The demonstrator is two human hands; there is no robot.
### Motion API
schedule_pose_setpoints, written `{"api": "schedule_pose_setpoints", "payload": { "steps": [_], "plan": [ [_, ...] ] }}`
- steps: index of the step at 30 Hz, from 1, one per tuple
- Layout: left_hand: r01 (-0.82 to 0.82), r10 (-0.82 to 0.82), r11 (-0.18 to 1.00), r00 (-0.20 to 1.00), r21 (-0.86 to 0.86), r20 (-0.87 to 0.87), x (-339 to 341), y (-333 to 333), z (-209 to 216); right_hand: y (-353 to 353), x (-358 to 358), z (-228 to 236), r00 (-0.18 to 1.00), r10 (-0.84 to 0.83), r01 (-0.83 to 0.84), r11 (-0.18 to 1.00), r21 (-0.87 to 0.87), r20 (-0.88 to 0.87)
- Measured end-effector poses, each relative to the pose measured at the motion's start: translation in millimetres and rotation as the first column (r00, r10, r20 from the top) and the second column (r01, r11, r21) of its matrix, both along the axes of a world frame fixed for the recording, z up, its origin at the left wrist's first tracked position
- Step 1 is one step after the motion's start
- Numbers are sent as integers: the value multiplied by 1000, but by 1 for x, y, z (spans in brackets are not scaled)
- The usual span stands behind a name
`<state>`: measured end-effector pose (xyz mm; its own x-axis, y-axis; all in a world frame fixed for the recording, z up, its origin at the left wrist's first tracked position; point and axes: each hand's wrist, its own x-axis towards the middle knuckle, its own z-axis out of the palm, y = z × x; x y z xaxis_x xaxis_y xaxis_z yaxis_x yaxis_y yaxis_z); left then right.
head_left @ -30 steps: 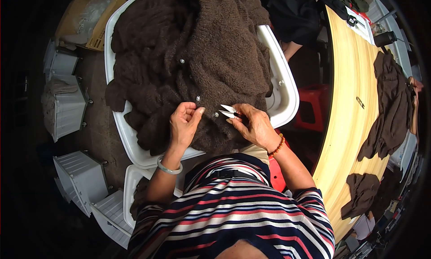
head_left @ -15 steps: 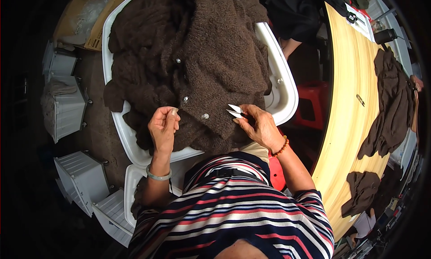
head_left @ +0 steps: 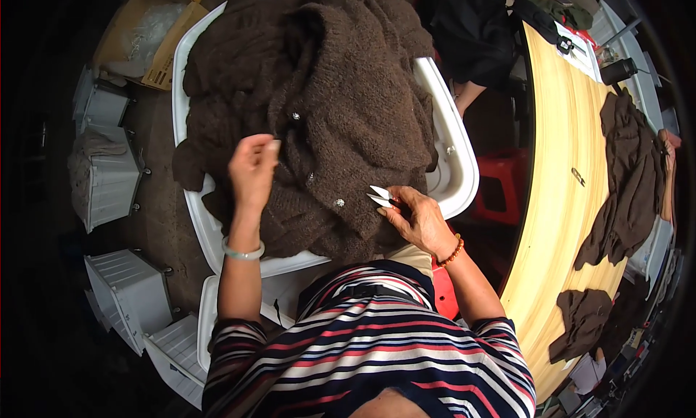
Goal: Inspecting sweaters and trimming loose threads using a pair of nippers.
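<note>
A dark brown knitted garment (head_left: 355, 128) with shiny round buttons (head_left: 340, 202) lies heaped in a white plastic tub (head_left: 453, 128). My right hand (head_left: 420, 218) is closed round a pair of thread snips (head_left: 379, 196), whose pale pointed blades stand apart over the garment's lower right part. Above the left side of the heap is my left hand (head_left: 254, 171), slightly blurred, with its thumb and fingers drawn together. Anything in that pinch is too small to make out.
A light wooden table (head_left: 558, 179) at the right bears more brown knit pieces (head_left: 620, 179) and a small metal item (head_left: 578, 176). A red stool (head_left: 500, 182) stands beside the tub. Grey bins (head_left: 130, 295) and a cardboard box (head_left: 148, 37) are at the left. Another person's dark-clothed leg (head_left: 475, 48) shows beyond.
My left hand has moved up and slightly left, away from the garment's buttoned edge. The right hand, still holding the snips, sits slightly lower in the picture, as does the garment.
</note>
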<state>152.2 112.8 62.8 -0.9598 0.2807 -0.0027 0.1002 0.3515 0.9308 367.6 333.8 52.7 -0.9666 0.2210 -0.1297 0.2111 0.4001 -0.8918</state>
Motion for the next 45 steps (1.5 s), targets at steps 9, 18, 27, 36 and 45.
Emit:
{"api": "schedule_pose_setpoints", "payload": {
  "steps": [9, 18, 27, 36, 45],
  "plan": [
    [99, -97, 989, 995, -107, 19, 66, 13, 2, 7, 9, 1, 997, -83, 83, 996, 18, -7],
    [200, -211, 974, 971, -106, -110, 77, 15, -14, -5, -5, 15, 999, 27, -28, 999, -19, -24],
    [478, -444, 878, 821, -8, 360, 79, -2, -3, -24, -23, 25, 979, 157, -159, 987, -6, -131],
    [-137, -213, 916, 631, 377, 746, 72, 2, -4, -16, -18, 18, 994, 87, -88, 996, -11, -64],
    [-213, -295, 816, 646, 537, 704, 69, 17, 5, -18, -22, 22, 993, 65, -69, 997, -44, -96]
  ]
}}
